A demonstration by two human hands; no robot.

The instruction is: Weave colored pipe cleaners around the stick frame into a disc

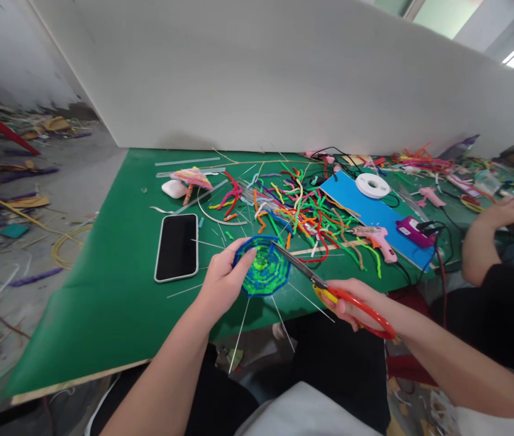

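A round piece [263,274], woven in green and blue with thin white rods sticking out all around, is held near the table's front edge. My left hand [226,271] grips its left rim, thumb on top and fingers partly hidden beneath. In my right hand [352,298] are scissors [300,266] with red and yellow handles. Their blades reach the upper right rim of the woven piece and look nearly closed there.
Left of the hands lies a phone [177,247]. Behind are cut fuzzy stems [302,212], a small pink umbrella shape [192,177], a blue board [361,209], a white spool [373,186] and a pink glue gun [379,240]. At right, another person's arm [484,242] rests by the table.
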